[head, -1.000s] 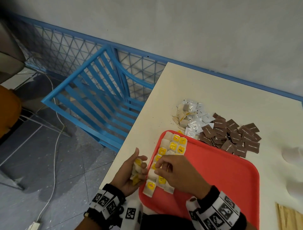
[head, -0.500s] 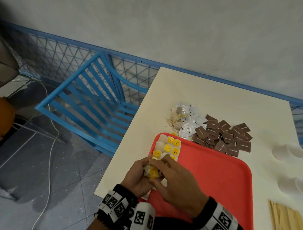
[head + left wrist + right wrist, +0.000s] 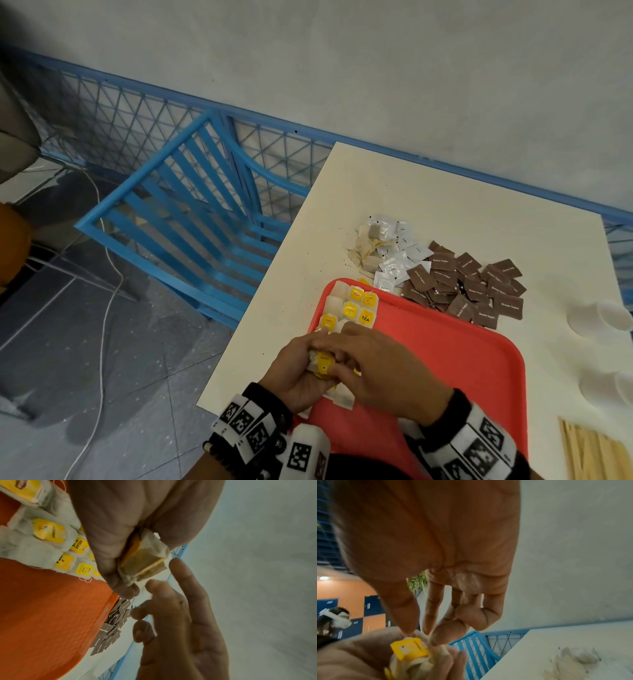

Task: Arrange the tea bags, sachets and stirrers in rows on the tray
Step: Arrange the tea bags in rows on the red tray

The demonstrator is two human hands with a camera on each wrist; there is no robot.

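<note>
Left hand [image 3: 291, 373]: curled round a small bunch of tea bags [image 3: 322, 366] at the tray's near-left edge.
Right hand [image 3: 376, 370]: thumb and fingertips [image 3: 436, 637] pinch the top bag of that bunch, by its yellow tag [image 3: 409, 649].
Tray [image 3: 445, 377]: red, on the white table [image 3: 445, 205]; rows of tea bags [image 3: 352, 308] along its left side, yellow tags up.
Beyond the tray: white sachets [image 3: 390, 260], then brown sachets [image 3: 469, 287], loose heaps on the table.
Right edge: wooden stirrers [image 3: 592, 455].
</note>
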